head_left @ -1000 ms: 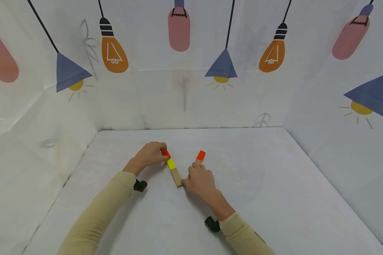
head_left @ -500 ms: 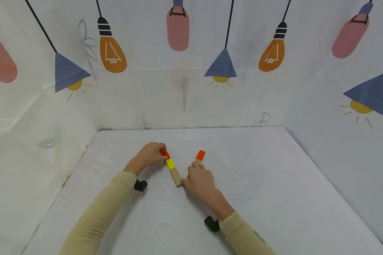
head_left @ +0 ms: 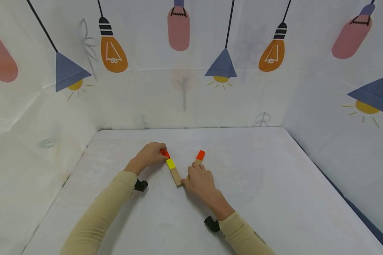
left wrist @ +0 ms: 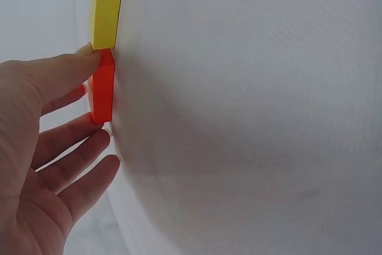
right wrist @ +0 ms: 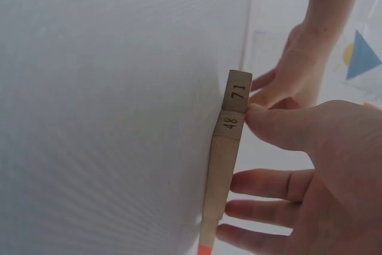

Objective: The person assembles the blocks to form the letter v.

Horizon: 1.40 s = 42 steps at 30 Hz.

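Note:
Small blocks form a V on the white table (head_left: pixel 258 191). Its left arm has a red block (head_left: pixel 166 154), then a yellow block (head_left: pixel 170 163), then a plain wooden block (head_left: pixel 176 177). My left hand (head_left: pixel 148 154) pinches the red block (left wrist: pixel 103 91) between thumb and fingers, its end touching the yellow one. On the right arm, my right hand (head_left: pixel 201 180) holds a wooden block (right wrist: pixel 224 165) marked 48, thumb by its end, fingers along its side. That end meets the block marked 71 (right wrist: pixel 237 92). Another red block (head_left: pixel 200 155) tops the right arm. My right hand partly hides this arm.
White sheet walls (head_left: pixel 191 95) printed with lamps and bulbs stand behind and on both sides of the table. A black wrist camera (head_left: pixel 141 186) sits under the left wrist, and another black camera (head_left: pixel 212 224) under the right.
Both hands and the blocks stay almost in place. At the right, the sheet wall has shifted outward, and a dark gap now shows along the table's edge.

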Each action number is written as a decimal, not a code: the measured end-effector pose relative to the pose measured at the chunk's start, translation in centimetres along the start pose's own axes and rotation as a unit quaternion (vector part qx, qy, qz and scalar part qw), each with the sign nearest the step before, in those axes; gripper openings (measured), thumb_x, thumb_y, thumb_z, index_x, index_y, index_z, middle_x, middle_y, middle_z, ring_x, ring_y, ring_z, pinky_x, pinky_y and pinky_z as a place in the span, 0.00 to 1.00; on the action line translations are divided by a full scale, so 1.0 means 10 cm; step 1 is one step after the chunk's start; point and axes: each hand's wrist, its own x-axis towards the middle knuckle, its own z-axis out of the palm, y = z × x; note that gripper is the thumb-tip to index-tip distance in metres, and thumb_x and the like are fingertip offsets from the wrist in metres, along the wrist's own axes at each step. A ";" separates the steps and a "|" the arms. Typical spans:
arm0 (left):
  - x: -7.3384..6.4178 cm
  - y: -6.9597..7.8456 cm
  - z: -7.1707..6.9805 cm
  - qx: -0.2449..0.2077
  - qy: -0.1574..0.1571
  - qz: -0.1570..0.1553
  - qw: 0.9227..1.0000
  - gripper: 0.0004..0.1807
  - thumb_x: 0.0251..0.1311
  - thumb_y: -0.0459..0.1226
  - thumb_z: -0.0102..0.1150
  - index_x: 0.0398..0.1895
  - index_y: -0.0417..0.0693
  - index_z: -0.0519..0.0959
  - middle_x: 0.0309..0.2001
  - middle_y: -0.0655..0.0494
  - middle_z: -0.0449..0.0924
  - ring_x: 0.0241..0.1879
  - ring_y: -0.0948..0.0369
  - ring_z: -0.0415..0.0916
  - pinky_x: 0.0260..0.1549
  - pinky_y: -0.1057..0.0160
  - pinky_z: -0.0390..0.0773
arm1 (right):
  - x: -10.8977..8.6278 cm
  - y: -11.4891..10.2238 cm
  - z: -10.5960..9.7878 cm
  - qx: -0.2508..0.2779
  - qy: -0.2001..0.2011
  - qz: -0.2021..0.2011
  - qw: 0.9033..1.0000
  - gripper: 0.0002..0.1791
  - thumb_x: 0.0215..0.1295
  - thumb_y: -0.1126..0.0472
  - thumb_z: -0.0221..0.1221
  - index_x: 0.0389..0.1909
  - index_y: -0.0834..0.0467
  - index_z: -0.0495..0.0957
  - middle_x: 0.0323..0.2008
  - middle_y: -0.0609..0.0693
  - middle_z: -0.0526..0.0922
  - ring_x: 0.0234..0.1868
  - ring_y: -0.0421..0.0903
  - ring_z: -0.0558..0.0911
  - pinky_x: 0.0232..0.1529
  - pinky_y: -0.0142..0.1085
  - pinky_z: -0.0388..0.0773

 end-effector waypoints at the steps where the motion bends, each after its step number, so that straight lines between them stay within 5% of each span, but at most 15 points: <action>1: 0.00 0.00 0.00 -0.004 -0.001 -0.001 1.000 0.10 0.59 0.42 0.66 0.42 0.51 0.81 0.38 0.55 0.82 0.37 0.56 0.73 0.41 0.58 0.76 | 0.00 0.00 0.00 -0.001 0.000 0.000 1.000 0.21 0.61 0.43 0.66 0.25 0.54 0.71 0.42 0.49 0.75 0.45 0.48 0.74 0.40 0.46 0.75; 42: 0.00 0.00 0.05 -0.014 0.023 0.025 0.999 0.08 0.61 0.44 0.67 0.38 0.52 0.84 0.37 0.56 0.84 0.36 0.58 0.75 0.42 0.56 0.77 | 0.03 0.05 0.01 0.001 -0.001 -0.012 1.000 0.21 0.63 0.42 0.64 0.25 0.53 0.71 0.45 0.49 0.77 0.49 0.50 0.76 0.41 0.47 0.75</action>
